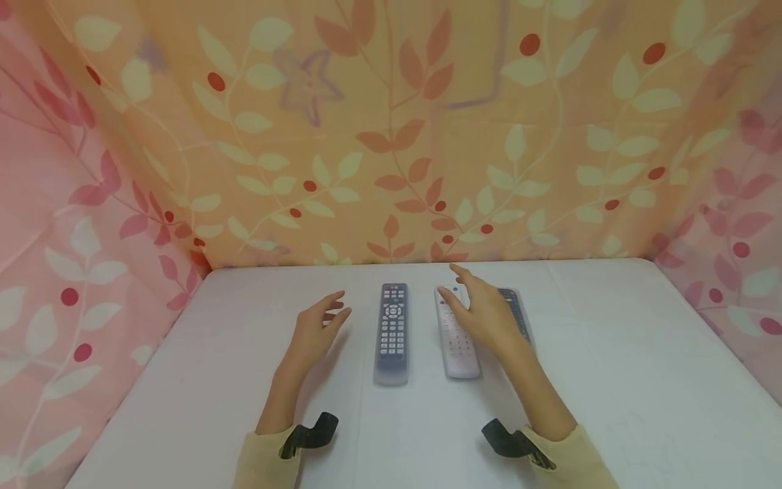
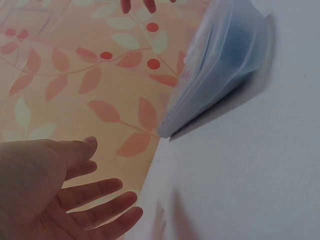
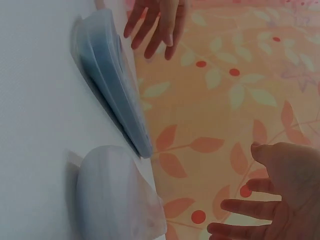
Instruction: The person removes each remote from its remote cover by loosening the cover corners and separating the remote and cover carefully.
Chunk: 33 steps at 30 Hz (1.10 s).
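Observation:
A dark grey remote control in a clear cover lies on the white table between the two hands. To its right is a white remote control, and beyond that a second dark remote, partly hidden by the right hand. My left hand hovers left of the grey remote with fingers apart, touching nothing. Above the white remote hangs my right hand, its fingers loosely spread and holding nothing. In the right wrist view the grey remote and the white remote lie apart from the fingers.
The white tabletop reaches back to an orange leaf-patterned curtain. Pink patterned cloth hangs at both sides. A black strap mount sits at the left cuff, and another black mount at the right cuff.

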Motion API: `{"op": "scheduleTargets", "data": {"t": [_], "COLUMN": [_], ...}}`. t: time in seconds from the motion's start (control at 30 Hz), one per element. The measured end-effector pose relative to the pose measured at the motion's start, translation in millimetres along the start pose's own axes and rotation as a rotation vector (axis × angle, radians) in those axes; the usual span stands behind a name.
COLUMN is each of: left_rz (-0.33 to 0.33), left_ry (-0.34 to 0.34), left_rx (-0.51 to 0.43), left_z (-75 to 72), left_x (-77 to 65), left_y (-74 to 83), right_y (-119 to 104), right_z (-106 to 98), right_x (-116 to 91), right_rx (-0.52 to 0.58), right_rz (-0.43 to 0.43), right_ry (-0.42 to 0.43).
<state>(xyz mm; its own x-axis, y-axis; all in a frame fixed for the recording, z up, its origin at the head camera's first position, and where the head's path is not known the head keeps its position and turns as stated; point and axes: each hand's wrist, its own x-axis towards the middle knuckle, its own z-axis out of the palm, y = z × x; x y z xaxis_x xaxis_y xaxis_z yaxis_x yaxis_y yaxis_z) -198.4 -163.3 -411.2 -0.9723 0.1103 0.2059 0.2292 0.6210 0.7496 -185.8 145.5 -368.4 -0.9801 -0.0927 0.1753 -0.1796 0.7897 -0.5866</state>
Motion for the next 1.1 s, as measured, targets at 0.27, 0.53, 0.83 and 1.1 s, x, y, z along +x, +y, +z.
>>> {"op": "scheduleTargets", "data": {"t": [0.27, 0.53, 0.83, 1.1], "left_rz": [-0.071, -0.129, -0.163, -0.178], "left_ry": [-0.026, -0.086, -0.122, -0.144], "left_rx": [-0.111, -0.267, -0.31, -0.393], "left_z": [6.9, 10.8, 13.5, 18.4], "left_x": [0.2, -0.7, -1.6, -1.8], "left_y": [2.1, 1.2, 0.3, 0.7], "right_y": [-3.4, -3.3, -2.4, -4.1], "right_z": [11.2, 23.7, 35.4, 45.4], "right_x": [0.1, 1.1, 2.1, 1.4], "right_rx": [0.095, 0.16, 0.221, 0.272], "right_rz": [-0.026, -0.037, -0.055, -0.028], "right_ry": [-0.021, -0.021, 0.006, -0.013]}}
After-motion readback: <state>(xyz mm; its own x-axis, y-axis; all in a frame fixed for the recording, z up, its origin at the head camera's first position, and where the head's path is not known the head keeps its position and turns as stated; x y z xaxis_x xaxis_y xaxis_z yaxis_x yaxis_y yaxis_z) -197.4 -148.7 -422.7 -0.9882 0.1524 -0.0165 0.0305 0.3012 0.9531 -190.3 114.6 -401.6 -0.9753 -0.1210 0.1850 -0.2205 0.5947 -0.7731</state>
